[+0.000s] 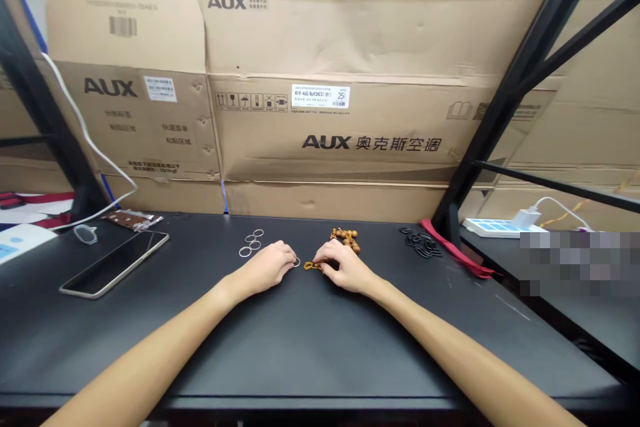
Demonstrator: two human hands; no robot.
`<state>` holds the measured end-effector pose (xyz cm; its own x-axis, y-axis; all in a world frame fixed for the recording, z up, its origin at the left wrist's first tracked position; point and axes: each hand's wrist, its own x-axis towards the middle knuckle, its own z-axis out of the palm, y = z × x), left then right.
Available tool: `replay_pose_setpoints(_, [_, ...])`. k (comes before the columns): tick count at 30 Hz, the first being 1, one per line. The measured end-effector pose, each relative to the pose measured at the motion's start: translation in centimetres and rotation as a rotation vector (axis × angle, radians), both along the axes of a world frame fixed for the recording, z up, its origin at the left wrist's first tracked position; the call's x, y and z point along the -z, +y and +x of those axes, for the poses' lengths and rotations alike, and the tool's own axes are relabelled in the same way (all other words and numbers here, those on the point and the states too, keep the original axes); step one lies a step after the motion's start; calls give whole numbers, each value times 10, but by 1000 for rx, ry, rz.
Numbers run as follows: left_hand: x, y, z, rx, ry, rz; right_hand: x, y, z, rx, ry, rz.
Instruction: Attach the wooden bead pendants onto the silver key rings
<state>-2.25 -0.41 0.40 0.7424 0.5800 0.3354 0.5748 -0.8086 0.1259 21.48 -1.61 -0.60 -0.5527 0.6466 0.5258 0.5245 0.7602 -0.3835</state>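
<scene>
In the head view my left hand (273,264) is closed in a pinch on a silver metal ring (297,262), whose edge shows past the fingertips. Facing it, my right hand (345,267) pinches a brown beaded pendant with a yellow-brown cord loop (311,266); the fingers hide most of the pendant. The loop points toward the ring, with a small gap between them. Several more silver rings (251,244) lie left of my left hand. A small pile of brown beaded pendants (347,237) sits just behind my right hand.
A phone (117,263) and a brown packet (133,219) lie at left, near a white cable (95,140). Several black loops (423,243) and a red strap (457,250) are at right. Cardboard boxes (375,100) wall off the back. A white power strip (500,227) stands far right.
</scene>
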Motion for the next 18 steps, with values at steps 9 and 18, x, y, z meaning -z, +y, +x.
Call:
replay_pose_setpoints(9, [-3, -5, 6, -41, 74, 98, 3, 1, 0, -12, 31, 3])
replay_pose_setpoints(18, [-3, -7, 7, -55, 35, 77, 0, -4, -8, 35, 4, -11])
